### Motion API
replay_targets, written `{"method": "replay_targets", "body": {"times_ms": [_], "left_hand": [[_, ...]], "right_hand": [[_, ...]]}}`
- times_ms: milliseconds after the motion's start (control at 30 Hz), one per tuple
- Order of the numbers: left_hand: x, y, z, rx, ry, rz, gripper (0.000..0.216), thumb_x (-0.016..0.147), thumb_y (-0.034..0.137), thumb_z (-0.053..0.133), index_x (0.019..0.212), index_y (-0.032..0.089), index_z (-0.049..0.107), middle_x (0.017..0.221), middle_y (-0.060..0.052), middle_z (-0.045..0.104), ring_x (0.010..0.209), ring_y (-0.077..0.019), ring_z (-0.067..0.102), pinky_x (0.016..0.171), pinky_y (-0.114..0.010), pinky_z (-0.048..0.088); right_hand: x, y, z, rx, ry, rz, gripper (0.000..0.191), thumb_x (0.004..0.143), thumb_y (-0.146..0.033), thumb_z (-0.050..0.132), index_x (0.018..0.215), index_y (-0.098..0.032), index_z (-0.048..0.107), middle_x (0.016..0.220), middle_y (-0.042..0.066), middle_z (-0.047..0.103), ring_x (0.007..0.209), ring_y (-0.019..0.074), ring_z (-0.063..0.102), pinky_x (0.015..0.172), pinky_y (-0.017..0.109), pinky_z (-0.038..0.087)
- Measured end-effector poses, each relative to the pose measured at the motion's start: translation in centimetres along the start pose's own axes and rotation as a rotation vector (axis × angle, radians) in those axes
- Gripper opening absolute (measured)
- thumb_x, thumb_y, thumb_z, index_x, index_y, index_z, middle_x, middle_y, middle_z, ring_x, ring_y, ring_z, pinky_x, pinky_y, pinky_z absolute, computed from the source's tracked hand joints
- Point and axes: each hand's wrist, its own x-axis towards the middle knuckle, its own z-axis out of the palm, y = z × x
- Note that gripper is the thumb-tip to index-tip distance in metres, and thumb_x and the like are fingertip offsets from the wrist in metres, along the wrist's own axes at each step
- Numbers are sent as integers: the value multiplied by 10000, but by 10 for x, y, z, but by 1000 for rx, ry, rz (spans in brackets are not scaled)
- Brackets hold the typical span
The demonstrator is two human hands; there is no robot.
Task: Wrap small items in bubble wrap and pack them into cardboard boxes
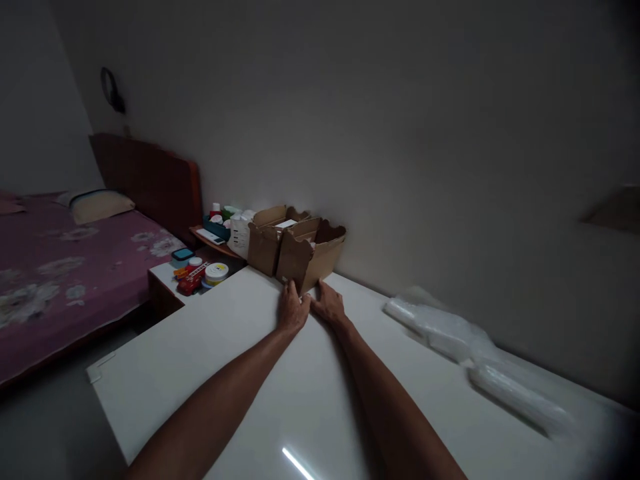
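Observation:
Two open-topped brown cardboard boxes with wavy cut rims stand side by side at the far end of the white tabletop [240, 347]. On the nearer cardboard box [313, 263], both hands press at the bottom near corner. My left hand [294, 308] has its fingers against the left face, and my right hand [329, 305] grips low on the right face. The thumbs come close together in front of the corner. Behind it and to the left, the other cardboard box [263, 250] holds something white. What the nearer box contains is mostly hidden.
Clear plastic-wrapped rolls [450, 333] lie along the wall on the right. Left of the table, a low cabinet carries a red toy truck [193, 279] and a round white tub [217, 272]. A white basket [240, 237] stands beside the boxes. Beyond is a bed [100, 267].

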Motion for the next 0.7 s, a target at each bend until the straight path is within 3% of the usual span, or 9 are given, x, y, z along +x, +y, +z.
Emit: {"method": "replay_targets", "body": {"times_ms": [200, 400, 533, 700], "left_hand": [[-5, -3, -7, -17, 23, -55, 550, 851, 254, 532, 1364, 69, 461, 1324, -218, 584, 1228, -304, 574, 1033, -381, 455], [-25, -5, -21, 4, 22, -87, 537, 843, 211, 533, 1363, 115, 440, 1290, -180, 587, 1203, -289, 577, 1017, -406, 465], [-39, -5, -28, 49, 8, -90, 560, 838, 180, 528, 1380, 96, 415, 1301, -182, 584, 1166, -253, 607, 993, -346, 482], [-43, 2, -30, 113, -2, -82, 651, 803, 190, 564, 1424, 115, 384, 1379, -176, 553, 1239, -264, 573, 1022, -336, 462]], "right_hand": [[-56, -9, -15, -85, -45, -93, 397, 965, -450, 461, 1271, -217, 558, 1427, 125, 509, 1315, 277, 437, 1053, 432, 324], [-134, -15, -37, -85, -61, -142, 356, 966, -446, 488, 1261, -252, 536, 1388, 80, 522, 1307, 244, 414, 1056, 412, 303], [-185, -11, -52, -32, -56, -187, 352, 964, -395, 500, 1279, -242, 529, 1406, 90, 515, 1328, 247, 403, 1065, 413, 296], [-218, 1, -63, 27, -50, -204, 386, 949, -352, 517, 1304, -203, 547, 1445, 125, 502, 1355, 278, 408, 1074, 428, 302]]}}
